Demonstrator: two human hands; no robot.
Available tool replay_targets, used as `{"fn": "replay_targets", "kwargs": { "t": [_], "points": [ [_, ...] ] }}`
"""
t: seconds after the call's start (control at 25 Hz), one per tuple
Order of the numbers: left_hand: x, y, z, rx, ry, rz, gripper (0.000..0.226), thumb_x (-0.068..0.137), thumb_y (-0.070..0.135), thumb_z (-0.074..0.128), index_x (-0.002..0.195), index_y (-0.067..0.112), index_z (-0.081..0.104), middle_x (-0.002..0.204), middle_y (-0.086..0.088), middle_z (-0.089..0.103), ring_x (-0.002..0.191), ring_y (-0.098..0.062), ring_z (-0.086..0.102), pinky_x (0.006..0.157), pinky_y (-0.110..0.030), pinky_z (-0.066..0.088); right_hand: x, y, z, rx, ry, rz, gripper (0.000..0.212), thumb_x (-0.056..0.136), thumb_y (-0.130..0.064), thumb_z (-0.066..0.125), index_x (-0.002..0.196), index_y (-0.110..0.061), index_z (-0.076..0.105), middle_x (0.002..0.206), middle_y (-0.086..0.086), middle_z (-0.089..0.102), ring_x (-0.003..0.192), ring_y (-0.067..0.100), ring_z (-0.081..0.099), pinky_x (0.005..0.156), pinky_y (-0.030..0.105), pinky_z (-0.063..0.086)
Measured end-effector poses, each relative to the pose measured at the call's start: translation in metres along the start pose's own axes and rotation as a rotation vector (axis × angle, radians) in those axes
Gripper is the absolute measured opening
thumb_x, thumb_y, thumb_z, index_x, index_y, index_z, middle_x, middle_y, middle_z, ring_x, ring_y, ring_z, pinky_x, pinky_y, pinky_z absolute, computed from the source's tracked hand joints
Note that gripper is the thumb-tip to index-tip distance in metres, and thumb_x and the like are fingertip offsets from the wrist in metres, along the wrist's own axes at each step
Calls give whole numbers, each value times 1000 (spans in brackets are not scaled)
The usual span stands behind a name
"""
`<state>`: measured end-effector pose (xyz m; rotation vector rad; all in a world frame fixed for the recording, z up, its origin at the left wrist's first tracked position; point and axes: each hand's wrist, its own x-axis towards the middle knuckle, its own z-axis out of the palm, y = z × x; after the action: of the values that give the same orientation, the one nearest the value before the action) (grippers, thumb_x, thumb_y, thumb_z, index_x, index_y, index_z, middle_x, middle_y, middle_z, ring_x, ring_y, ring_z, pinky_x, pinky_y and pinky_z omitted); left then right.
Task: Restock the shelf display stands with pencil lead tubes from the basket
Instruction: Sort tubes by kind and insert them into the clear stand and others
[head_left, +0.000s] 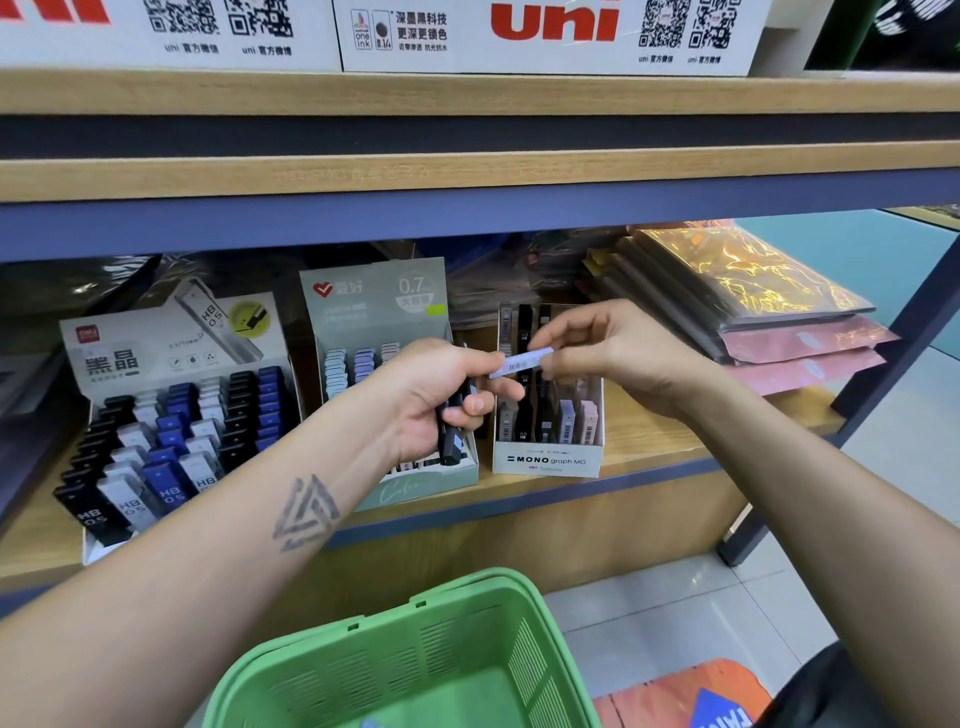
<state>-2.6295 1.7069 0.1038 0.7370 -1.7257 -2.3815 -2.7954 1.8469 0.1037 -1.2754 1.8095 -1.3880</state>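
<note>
Both hands (434, 395) (610, 358) raised, fingers curled

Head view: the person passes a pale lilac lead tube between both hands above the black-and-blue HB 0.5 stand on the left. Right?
Not quite. In the head view the pale lilac lead tube, pinched by left hand and right hand, is above the MONO graph stand.

Left hand (441, 395) covers much of green stand (415, 488)'s tubes. Basket (467, 649) cut by bottom edge; contents barely seen. Print on pale tube (519, 362) unreadable. Uni boxes (545, 36) cropped at top.
</note>
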Motion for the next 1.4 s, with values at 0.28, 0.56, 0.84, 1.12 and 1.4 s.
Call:
{"fn": "replay_targets", "kwargs": {
  "t": [0.28,0.56,0.84,1.12,1.4],
  "points": [
    [3,-2,5,130,110,202,24,98,13,61,102,-10,60,65,-15,65,34,-6,36,29,-15,22,1,-15,18,-299,-24,-170,14,85,-15,81,95,-8,75,78,-2,74,69,3,67,62,14,49],
    [3,3,10,41,115,157,26,102,23,56,99,-3,56,64,-15,61,37,-9,37,30,-15,21,1,-19,2,-316,70,-175,29,89,-3,74,117,-8,68,86,10,75,72,20,73,68,34,61],
    [3,9,6,-97,46,37,19,102,11,38,103,-2,52,67,-18,60,42,-12,39,29,-17,24,12,-1,-30,-462,441,-108,10,88,-15,77,98,-18,75,92,-1,74,85,16,70,82,37,59],
    [2,8,4,-41,5,31,27,105,18,39,109,-4,54,69,-17,60,40,-12,38,28,-17,23,21,7,-20,-941,350,-132,17,91,-12,73,108,-14,76,103,4,75,93,19,68,80,26,51],
    [-1,9,3,-18,10,43,28,106,17,38,111,-5,55,68,-17,59,39,-12,37,28,-17,23,29,24,-2,-1113,352,-73,18,86,-11,70,96,-25,77,98,0,74,94,25,65,80,36,47]
  ]
}}
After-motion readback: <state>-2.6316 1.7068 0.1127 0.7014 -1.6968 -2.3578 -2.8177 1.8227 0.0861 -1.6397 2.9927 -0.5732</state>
